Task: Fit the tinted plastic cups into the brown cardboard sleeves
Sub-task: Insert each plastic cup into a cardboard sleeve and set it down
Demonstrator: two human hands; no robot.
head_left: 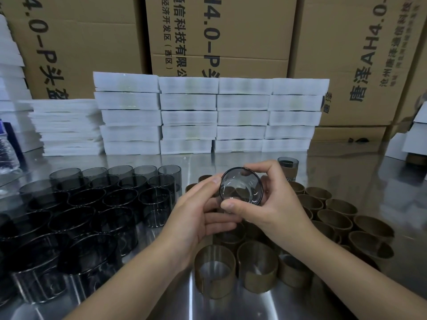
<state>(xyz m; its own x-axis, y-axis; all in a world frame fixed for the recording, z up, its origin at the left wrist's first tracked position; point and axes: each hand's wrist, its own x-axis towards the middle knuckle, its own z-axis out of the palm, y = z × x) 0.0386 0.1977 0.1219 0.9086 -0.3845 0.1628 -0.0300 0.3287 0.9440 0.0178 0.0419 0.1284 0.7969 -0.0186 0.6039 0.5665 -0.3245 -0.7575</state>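
Both my hands hold one smoky tinted plastic cup above the steel table, its round end tilted toward the camera. My left hand curls around its left side and underneath. My right hand grips its right side, thumb pressed on the lower rim. Whether a sleeve sits around this cup is hidden by my fingers. Several loose tinted cups stand packed on the left. Several empty brown cardboard sleeves stand on the right and in front. One cup in a sleeve stands behind my right hand.
White foam pads are stacked in rows at the back of the steel table, with large printed cardboard cartons behind them. A clear plastic bottle stands at the far left. White boxes sit at the far right.
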